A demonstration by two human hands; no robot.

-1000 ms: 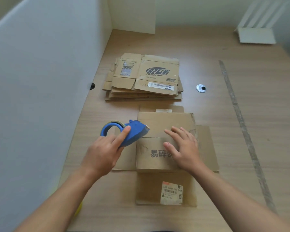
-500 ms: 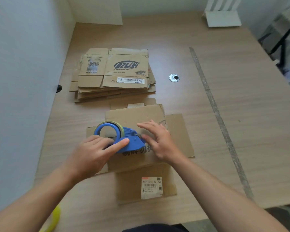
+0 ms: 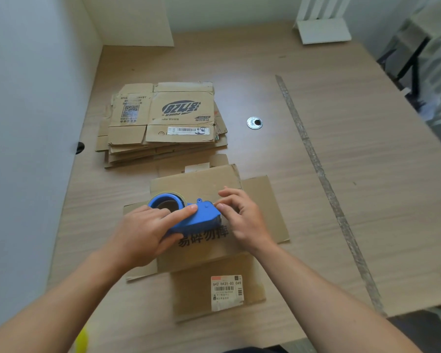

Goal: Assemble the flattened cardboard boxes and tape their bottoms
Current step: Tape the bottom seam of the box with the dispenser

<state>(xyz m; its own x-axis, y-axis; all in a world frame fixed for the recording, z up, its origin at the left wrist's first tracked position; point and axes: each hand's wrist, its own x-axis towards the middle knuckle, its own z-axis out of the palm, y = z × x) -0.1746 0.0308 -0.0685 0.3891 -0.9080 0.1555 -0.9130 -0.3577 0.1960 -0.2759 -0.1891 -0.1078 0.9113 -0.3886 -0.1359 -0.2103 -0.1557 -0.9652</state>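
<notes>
Holding a blue tape holder (image 3: 196, 217) down on a flat box (image 3: 201, 184) — both hands at it.

Gripped by the left hand (image 3: 140, 235), pointer finger straight along the top, other fingers curled round the side by the ring. Resting on the middle of the box, just above the black printed words. Met at its front end by the right hand (image 3: 242, 217), fingers bent, thumb tip touching the blue nose — too hard to tell whether pinching anything there. Underneath, the box flat on the brown table (image 3: 329, 161), flaps spread out to the sides, a white sticker (image 3: 227, 293) on the near flap. Farther back, a pile of more flat boxes (image 3: 163, 123), and to its right a small round metal hole (image 3: 254, 122) in the table.
</notes>
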